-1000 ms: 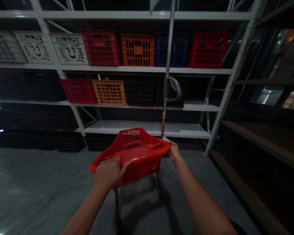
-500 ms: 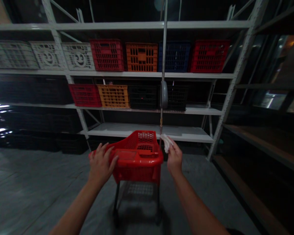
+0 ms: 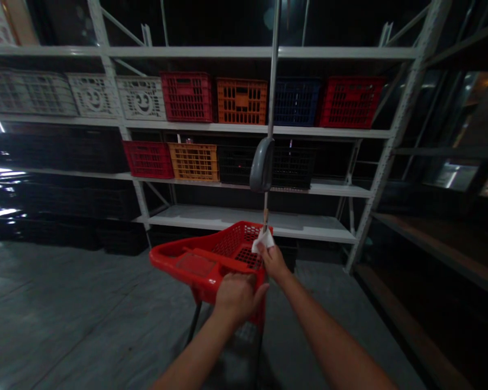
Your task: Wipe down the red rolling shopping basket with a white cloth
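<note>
In the head view a red plastic shopping cart (image 3: 168, 259) stands in front of me, turned slightly. My left hand (image 3: 236, 298) is closed over the right part of its handle, with the thumb sticking out to the right. A crumpled white cloth or tissue (image 3: 262, 241) is pinched in my right hand (image 3: 275, 262), at the cart's right side by the foot of a thin metal pole (image 3: 274, 86). Whether the cloth touches the pole or the cart rim, I cannot tell. On the pole sits a rounded grey piece (image 3: 262, 167). My right fingertips are partly hidden by the cloth.
Beyond the cart stands a white metal shelf rack (image 3: 211, 51). It bears white crates (image 3: 141, 98), red crates (image 3: 187, 97), an orange crate (image 3: 242, 101), a yellow crate (image 3: 193, 162) and dark ones. Another dark rack (image 3: 431, 244) runs along the right. The floor (image 3: 85, 303) is grey.
My left hand has moved right along the cart handle. My right hand has brought the cloth left to the foot of the pole. The cart has turned, and the grey piece appears wider.
</note>
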Tool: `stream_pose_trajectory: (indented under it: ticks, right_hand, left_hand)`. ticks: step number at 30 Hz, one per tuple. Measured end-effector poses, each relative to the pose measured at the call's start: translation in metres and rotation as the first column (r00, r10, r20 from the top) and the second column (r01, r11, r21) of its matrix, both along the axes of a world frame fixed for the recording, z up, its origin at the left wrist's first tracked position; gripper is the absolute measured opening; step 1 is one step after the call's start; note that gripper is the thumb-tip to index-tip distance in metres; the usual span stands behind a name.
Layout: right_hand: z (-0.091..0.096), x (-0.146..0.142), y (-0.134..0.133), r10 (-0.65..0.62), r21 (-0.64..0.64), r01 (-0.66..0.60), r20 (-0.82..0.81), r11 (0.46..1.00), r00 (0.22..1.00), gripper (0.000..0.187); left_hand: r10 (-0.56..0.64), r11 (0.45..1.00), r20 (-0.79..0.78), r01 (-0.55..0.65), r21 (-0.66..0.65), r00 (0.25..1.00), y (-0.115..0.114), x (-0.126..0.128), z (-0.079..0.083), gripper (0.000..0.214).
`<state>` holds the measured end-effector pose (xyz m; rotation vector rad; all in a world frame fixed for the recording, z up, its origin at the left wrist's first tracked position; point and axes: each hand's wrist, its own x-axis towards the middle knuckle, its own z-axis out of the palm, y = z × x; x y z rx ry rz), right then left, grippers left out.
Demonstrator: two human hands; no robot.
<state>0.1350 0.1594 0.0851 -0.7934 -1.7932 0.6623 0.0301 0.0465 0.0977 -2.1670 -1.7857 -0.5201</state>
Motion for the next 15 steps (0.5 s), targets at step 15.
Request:
stream_pose_trajectory:
  ticks: [15]
  right_hand:
    - [0.14,-0.031,0.003,0.279,0.233,-0.238,-0.162,0.943,0.947,0.026]
  left_hand:
    - [-0.09,0.978,-0.124,0.112,0.178,0.988,-0.018,-0.051,-0.011,0.05]
